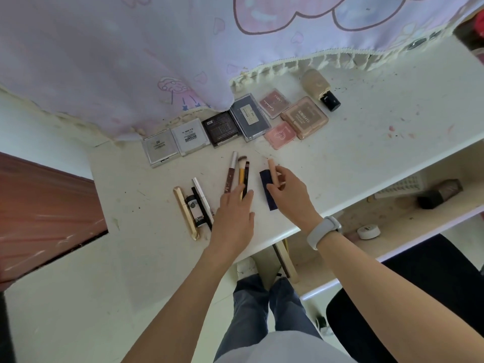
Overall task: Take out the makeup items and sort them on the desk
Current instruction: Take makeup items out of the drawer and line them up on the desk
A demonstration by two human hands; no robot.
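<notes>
Makeup lies sorted on the white desk (366, 142). Several compacts line the back: two silver ones (160, 148), a dark brown palette (221, 128), a grey palette (250, 117), pink blushes (274, 102) and a beige palette (305, 117). A foundation bottle (320, 88) lies at the far right. My left hand (234, 213) rests with straight fingers on a brush (241, 172) and pencils (231, 171). My right hand (288, 193) pinches a peach stick (273, 170) above a dark navy stick (267, 189). A gold tube (184, 212) and a black-capped tube (195, 212) lie to the left.
A pink and lilac curtain (131, 61) hangs over the desk's back edge. A red-brown panel (44, 213) is at the left. Lower shelves at the right hold a tape roll (368, 231), a white basket (403, 188) and a dark box (440, 193). A black chair (419, 297) stands below.
</notes>
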